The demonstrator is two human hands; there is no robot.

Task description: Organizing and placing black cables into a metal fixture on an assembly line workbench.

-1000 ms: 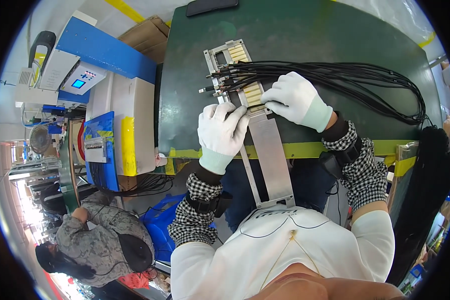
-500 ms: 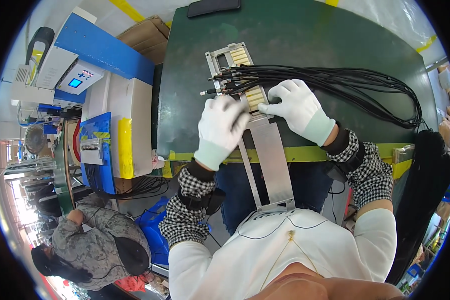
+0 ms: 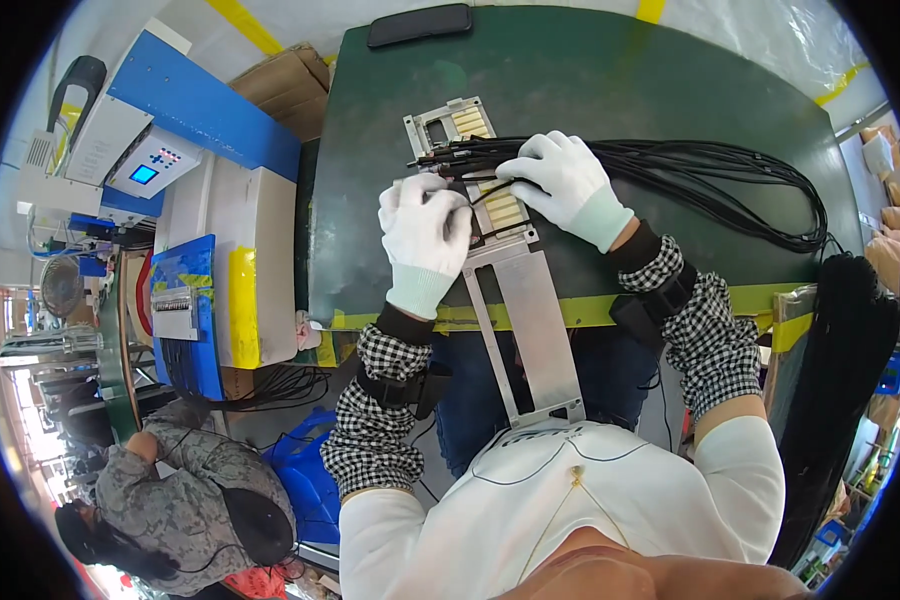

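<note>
A metal jig (image 3: 417, 133) with a row of cream-coloured slotted blocks (image 3: 468, 122) lies on the green table. Across it runs a bundle of black cables (image 3: 710, 165), their bare ends on the jig's left side. My left hand (image 3: 425, 240), in a white glove, is closed with curled fingers at the jig's left edge, round a cable end mostly hidden by the fingers. Over the blocks, my gloved right hand (image 3: 562, 188) pinches the same black cable (image 3: 490, 191) between thumb and finger. Another short black cable piece lies across the lowest blocks.
A flat metal plate (image 3: 540, 330) extends from the jig over the table edge toward my body. A dark phone (image 3: 420, 25) lies at the far edge. Left stands a blue and white machine (image 3: 210, 110) with a small screen. More black cables (image 3: 840, 370) hang at right. A co-worker sits lower left.
My right hand has moved up and left from the lower blocks and now pinches a cable. My left hand has shifted slightly left and down. The whole view has shifted a little.
</note>
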